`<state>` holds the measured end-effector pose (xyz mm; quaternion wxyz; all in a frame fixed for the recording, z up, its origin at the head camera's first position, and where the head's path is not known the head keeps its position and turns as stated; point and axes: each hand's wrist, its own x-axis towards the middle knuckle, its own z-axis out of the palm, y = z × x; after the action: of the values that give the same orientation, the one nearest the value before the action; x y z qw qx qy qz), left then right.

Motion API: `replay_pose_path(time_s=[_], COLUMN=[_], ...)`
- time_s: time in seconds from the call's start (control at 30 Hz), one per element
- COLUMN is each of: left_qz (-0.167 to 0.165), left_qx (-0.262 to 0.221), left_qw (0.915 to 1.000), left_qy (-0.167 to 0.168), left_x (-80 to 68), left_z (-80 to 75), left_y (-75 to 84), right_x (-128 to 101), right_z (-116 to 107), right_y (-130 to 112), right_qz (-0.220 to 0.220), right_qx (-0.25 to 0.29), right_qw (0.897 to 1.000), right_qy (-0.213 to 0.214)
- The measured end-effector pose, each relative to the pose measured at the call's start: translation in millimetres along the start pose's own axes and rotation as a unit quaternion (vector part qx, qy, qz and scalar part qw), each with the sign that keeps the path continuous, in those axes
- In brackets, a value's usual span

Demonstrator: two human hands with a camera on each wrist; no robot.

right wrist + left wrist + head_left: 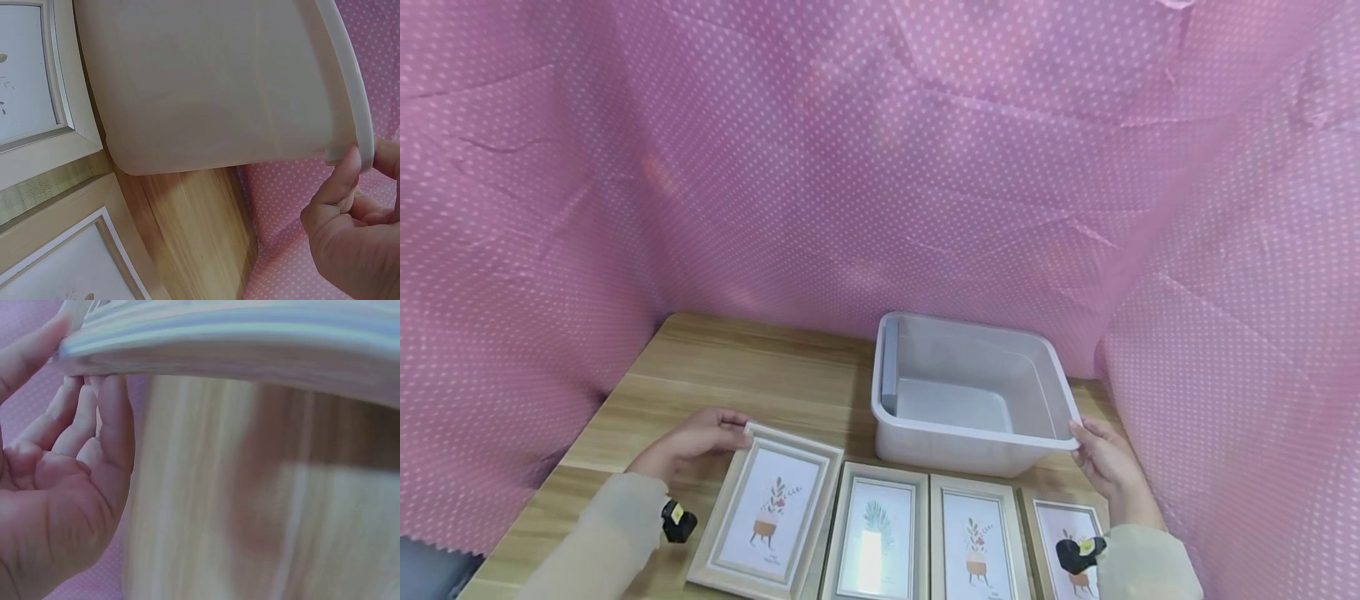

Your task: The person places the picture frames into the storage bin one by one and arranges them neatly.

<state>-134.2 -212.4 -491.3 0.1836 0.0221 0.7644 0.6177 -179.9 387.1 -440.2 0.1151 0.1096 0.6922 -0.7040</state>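
- A wooden table (737, 367) sits boxed in by pink dotted cloth (880, 167); a row of four framed plant prints lies along its near edge.
- The left hand (688, 446) pinches the far corner of the leftmost frame (767, 521), thumb on top and fingers underneath, seemingly lifting that edge.
- The right hand (1108, 467) grips the near right rim of an empty white plastic tub (973, 442), which stands just behind the prints.
- Only the right wrist view shows the thumb (340, 181) pressed against the rim's underside.
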Motion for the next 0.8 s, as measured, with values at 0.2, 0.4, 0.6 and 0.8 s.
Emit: replay_pose_path(time_s=[0.2,0.4,0.6,0.8], left_qz=[0.014,0.035,0.065,0.088], left_qx=[-0.043,-0.047,-0.042,-0.047], left_qw=[0.9978,0.9941,0.9917,0.9904], left_qy=[-0.048,-0.091,-0.102,-0.096], left_x=[-1.8,-4.0,-9.7,-16.6], left_z=[-4.7,-9.3,-14.7,-25.2], left_y=[10.7,23.1,38.7,53.9], right_x=[-1.3,-2.1,-1.4,-0.6], right_z=[0.4,0.3,0.6,1.9], right_y=[0.1,-0.3,0.2,0.9], right_qz=[0.004,0.012,0.006,0.003], right_qx=[0.014,0.022,0.044,0.056], right_qw=[1.0,1.0,0.999,0.998], right_qy=[0.007,0.012,0.014,0.014])
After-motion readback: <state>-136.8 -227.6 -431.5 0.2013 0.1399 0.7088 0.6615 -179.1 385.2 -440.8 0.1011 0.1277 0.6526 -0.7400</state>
